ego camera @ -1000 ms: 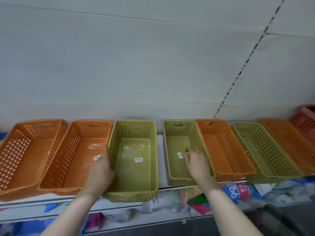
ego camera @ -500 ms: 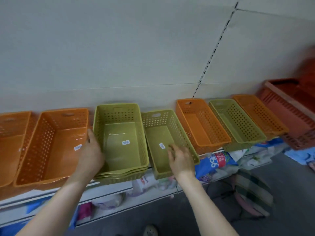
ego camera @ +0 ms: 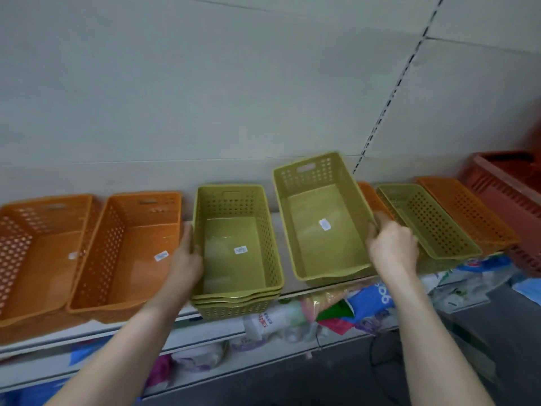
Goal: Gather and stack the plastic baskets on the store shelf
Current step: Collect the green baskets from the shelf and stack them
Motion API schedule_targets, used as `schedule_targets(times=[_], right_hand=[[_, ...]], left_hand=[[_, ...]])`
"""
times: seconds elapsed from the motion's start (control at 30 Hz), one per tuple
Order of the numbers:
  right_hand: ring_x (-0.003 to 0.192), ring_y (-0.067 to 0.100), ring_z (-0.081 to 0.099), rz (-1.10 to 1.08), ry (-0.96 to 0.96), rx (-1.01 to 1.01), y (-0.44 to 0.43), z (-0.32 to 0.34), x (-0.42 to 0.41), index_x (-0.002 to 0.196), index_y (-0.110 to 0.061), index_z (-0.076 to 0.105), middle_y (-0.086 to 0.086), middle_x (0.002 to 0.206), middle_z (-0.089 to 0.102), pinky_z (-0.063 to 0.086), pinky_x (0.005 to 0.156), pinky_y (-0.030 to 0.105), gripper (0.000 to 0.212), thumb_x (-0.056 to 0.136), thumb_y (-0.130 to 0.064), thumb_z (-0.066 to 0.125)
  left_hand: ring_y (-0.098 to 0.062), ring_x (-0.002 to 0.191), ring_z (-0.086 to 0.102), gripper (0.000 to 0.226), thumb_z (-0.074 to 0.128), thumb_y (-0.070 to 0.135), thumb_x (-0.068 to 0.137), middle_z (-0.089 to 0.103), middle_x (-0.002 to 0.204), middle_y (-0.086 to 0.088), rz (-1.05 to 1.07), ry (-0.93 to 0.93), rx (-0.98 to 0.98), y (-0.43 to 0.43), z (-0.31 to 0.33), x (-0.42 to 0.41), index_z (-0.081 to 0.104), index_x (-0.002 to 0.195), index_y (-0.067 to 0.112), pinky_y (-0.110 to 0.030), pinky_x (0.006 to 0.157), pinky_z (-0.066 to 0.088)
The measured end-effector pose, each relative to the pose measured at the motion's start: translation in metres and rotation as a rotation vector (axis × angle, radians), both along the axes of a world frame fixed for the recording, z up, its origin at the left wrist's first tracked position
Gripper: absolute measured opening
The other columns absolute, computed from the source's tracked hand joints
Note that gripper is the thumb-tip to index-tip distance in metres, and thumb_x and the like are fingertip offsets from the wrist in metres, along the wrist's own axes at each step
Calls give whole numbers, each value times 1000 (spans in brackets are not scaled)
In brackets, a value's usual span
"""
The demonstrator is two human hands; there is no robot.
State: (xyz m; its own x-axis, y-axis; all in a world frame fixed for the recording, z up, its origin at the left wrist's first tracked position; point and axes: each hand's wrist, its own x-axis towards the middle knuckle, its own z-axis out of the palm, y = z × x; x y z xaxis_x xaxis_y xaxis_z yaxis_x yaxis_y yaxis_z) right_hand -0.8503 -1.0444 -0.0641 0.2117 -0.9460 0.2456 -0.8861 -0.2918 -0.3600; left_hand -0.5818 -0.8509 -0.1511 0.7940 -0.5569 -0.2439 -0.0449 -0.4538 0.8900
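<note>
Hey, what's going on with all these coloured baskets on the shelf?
A person is gathering baskets on a store shelf. Their right hand grips the right rim of a green perforated plastic basket, holding it tilted up. Their left hand rests against a nested stack of green baskets beside it. Orange plastic baskets stand further left.

- Orange basket [ego camera: 370, 197] – only a sliver shows behind the raised green basket [ego camera: 322, 218].
- Right hand [ego camera: 392, 247] grips that basket – its fingers are hidden under the wall.
- Left hand [ego camera: 186, 259] at the green stack [ego camera: 234, 253]: grip unclear.
- Leftmost orange basket [ego camera: 44, 247] is cut by the left edge, red crate [ego camera: 509, 186] by the right.
- Sticker [ego camera: 324, 224] print is unreadable.
</note>
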Motion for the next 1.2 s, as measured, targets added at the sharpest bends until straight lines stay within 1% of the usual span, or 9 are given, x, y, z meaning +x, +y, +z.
schedule_targets(times=[0.13, 0.27, 0.37, 0.5, 0.63, 0.77, 0.83, 1.03, 1.2], right_hand=[[104, 48, 60, -16, -283, -33, -10, 57, 12, 118, -5, 64, 31, 111, 67, 46, 87, 46, 28, 96, -18, 54], [108, 36, 66, 119, -439, 200, -4, 51, 46, 123, -9, 65, 18, 115, 71, 52, 95, 48, 38, 89, -24, 62], [100, 32, 68, 290, -351, 382, 15, 19, 70, 120, -11, 65, 12, 108, 72, 51, 82, 34, 26, 96, -13, 57], [93, 30, 66, 338, 7, 419, 28, -20, 85, 122, -15, 60, 10, 109, 71, 48, 72, 32, 26, 99, -16, 48], [84, 27, 66, 337, 61, 568, 27, -36, 88, 136, -26, 44, 8, 106, 68, 51, 66, 33, 45, 94, -13, 44], [101, 22, 58, 342, -55, 754, 24, -40, 91, 142, -24, 40, 8, 132, 60, 52, 92, 39, 42, 100, -18, 41], [99, 23, 55, 337, -54, 754, 25, -44, 93, 140, -21, 39, 11, 131, 58, 51, 93, 40, 40, 100, -16, 39], [102, 28, 63, 312, -99, 676, 28, -37, 85, 127, -18, 49, 8, 115, 65, 54, 87, 40, 35, 95, -10, 40], [131, 28, 51, 241, -228, 674, 3, -6, 48, 148, -17, 40, 6, 144, 51, 44, 102, 32, 47, 102, -9, 44]], left_hand=[[-27, 138, 38, 53, 39, 22, 102, 39, 153, -6, -3, 168, -137, -4, 3, -5, 27, 152, 32, -37, 113, 30], [-13, 126, 54, 44, 42, 46, 97, 57, 141, 3, -85, 408, -246, -6, 12, -8, 49, 139, 37, -39, 109, 41], [-8, 112, 61, 43, 30, 54, 99, 70, 115, 10, -119, 505, -293, -4, 23, -11, 65, 116, 36, -31, 101, 43], [-9, 106, 56, 37, 22, 54, 100, 62, 104, 10, -142, 581, -318, 0, 29, -10, 57, 98, 41, -33, 99, 38], [-7, 111, 58, 36, 33, 58, 97, 64, 110, 15, -242, 519, -255, -2, 33, -10, 59, 114, 40, -31, 95, 42], [-5, 104, 60, 35, 43, 29, 102, 62, 122, 8, -229, 420, -232, -11, 24, -8, 44, 136, 36, -24, 83, 47], [-10, 107, 60, 42, 41, 22, 102, 61, 127, 3, -224, 386, -215, -13, 17, -6, 41, 142, 37, -31, 94, 47], [-23, 115, 58, 41, 51, 25, 98, 65, 116, -1, -196, 264, -212, -21, 17, -8, 46, 138, 34, -41, 103, 43], [-16, 107, 65, 30, 54, 41, 95, 67, 115, 3, -282, 160, -372, -43, 57, -23, 56, 123, 35, -45, 96, 50]])
